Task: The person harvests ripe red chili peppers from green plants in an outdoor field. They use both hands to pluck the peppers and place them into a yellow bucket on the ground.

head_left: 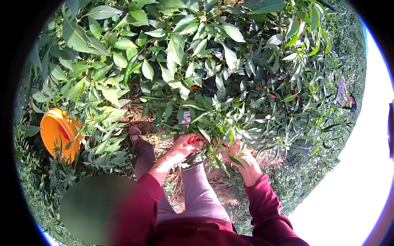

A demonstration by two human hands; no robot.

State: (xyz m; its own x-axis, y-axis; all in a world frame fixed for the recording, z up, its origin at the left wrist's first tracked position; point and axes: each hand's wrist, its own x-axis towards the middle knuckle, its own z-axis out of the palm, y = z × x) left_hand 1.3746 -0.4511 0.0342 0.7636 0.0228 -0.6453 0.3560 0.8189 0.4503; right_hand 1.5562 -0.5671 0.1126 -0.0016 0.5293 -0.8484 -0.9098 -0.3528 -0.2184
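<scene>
My left hand is closed around several red chili peppers, which stick out between thumb and fingers. Close by on the right, my right hand reaches in among the leafy stems of a chili plant. Its fingers are bent and partly covered by leaves, so what they grip cannot be made out. Long green chili peppers hang just in front of the two hands. Further up on the left, another green chili pepper hangs from its stem.
An orange bucket with something red inside stands tilted among the plants at the left. Dense chili foliage fills the far side, dotted with red peppers. Dry straw covers the ground around my legs. Another person is at the far right.
</scene>
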